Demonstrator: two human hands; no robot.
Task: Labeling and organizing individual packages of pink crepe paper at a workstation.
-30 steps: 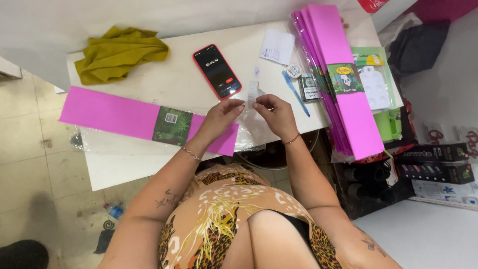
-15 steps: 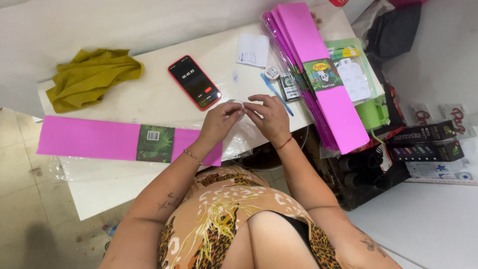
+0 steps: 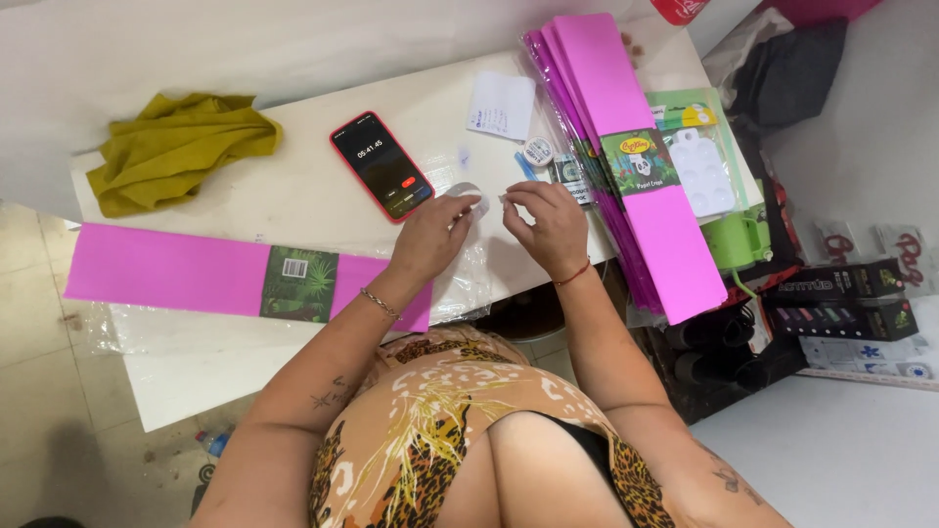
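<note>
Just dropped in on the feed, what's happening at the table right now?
A person works at a white table. Their left hand holds a small roll of clear tape, and the right hand pinches at its loose end. A long pink crepe paper pack lies along the near edge, a stack of similar packs to the right, and a red-cased phone and olive cloth behind.

- The tape roll (image 3: 468,198) in the left hand (image 3: 430,235) is clear, glossy plastic (hard to make out against the table).
- The table (image 3: 293,186) is white, smooth and matt.
- The pink paper pack (image 3: 166,272) looks matt, lying on shiny crinkled plastic wrap.
- The cloth (image 3: 176,147) is soft, olive, rumpled fabric.
- The phone (image 3: 381,166) has a glossy glass face.
- The right hand (image 3: 548,230) wears a red cord bracelet.
</note>
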